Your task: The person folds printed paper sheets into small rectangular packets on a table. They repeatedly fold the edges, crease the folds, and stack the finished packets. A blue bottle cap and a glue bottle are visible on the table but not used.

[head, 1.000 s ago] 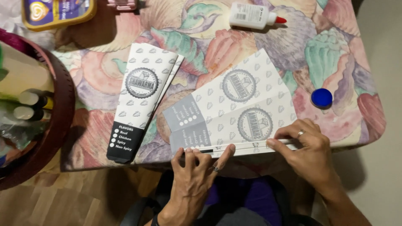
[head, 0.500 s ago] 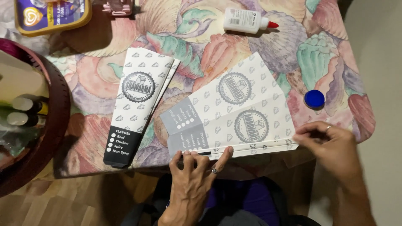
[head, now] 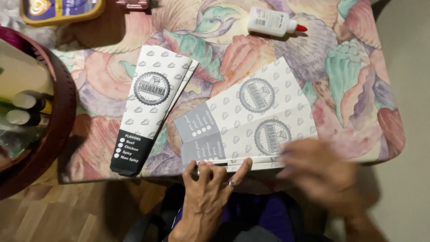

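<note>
A flat printed paper sheet (head: 251, 123), white and grey with round badges, lies unfolded at the table's near edge. My left hand (head: 210, 190) presses its fingertips on the narrow folded strip (head: 242, 165) along the sheet's near edge; a ring is on one finger. Blurred with motion, my right hand (head: 320, 177) is at the sheet's near right corner, and I cannot tell whether it holds anything. A finished folded paper sleeve (head: 150, 105) with a black end lies to the left of the sheet.
A white glue bottle with a red tip (head: 273, 22) lies at the far side of the floral tablecloth (head: 354, 76). A dark round basket (head: 62, 112) with small bottles (head: 27, 110) stands left. A yellow and purple tub (head: 62, 9) sits far left.
My right hand moved from the sheet's right corner out to the right, then back down toward the near edge. The blue cap seen earlier at the right is out of sight now.
</note>
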